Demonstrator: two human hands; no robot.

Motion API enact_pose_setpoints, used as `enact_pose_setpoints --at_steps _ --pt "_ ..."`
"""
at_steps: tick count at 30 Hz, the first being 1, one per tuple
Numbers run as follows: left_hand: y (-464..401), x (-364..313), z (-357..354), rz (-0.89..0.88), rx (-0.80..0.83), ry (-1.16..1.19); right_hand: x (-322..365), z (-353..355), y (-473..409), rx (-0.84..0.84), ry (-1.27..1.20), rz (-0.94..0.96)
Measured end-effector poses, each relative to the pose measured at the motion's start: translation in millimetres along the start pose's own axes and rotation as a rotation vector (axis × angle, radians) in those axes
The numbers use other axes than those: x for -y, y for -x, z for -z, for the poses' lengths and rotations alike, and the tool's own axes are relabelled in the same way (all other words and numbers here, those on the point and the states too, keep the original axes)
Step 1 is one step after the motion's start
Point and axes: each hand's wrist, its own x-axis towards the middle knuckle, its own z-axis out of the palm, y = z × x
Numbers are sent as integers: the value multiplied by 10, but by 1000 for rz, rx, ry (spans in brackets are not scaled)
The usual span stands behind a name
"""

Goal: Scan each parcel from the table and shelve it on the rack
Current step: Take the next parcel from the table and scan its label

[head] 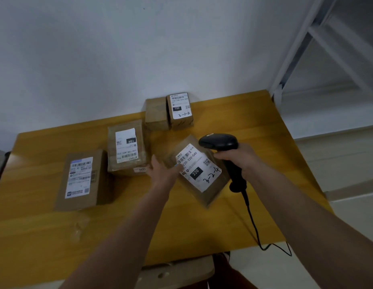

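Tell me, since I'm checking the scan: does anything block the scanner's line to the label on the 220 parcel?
Nothing visible does. The scanner in the right hand sits just above the 220 parcel, and the left hand touches only the parcel's left edge, leaving its barcode uncovered.

Two bare forearms, without sleeves, watch, or rings visible, ending in the left hand (pixel 160 170) and right hand (pixel 241 157); a dark reddish garment shows at the lower edge.

Right hand (pixel 239 158) gripping scanner (pixel 221 142), left hand (pixel 162 168) seemingly steadying parcel (pixel 199 172)
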Motion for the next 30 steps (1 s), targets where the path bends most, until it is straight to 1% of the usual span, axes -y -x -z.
enact_pose_setpoints --at_steps 1,2,3,4,6,9,13,15,17,19,23,25,28,30 --pt "1 10 9 118 99 122 5 -24 -11 14 -4 -26" --pt "7 14 19 198 200 206 -4 -42 -23 30 -5 -45" --pt "14 12 30 241 274 273 -17 -56 -31 40 -3 -57" --pt "24 -6 37 250 310 308 -29 -60 -34 44 -2 -61" --pt "13 -42 42 214 316 303 -47 -55 -42 31 -11 -50" --pt "1 -104 48 104 295 243 -43 -34 -25 32 -13 -26" --pt "4 -241 96 -154 212 112 -9 -32 -5 95 -33 38" --pt "22 -349 109 -309 134 -21 2 -36 -2 108 -49 82" --pt "49 -431 109 -420 44 -126 -20 -40 -14 113 -82 105" --pt "47 -440 98 -458 8 -132 -49 -38 -23 118 -100 117" --pt "32 -411 80 -459 -38 -124 -98 -28 -9 149 -67 138" --pt "15 -424 74 -465 -59 -145 -116 -50 29 110 -53 162" --pt "3 -454 59 -483 -96 -219 -150 -91 154 -7 -26 277" --pt "3 -457 33 -494 -110 -286 -193 -103 240 -25 0 339"
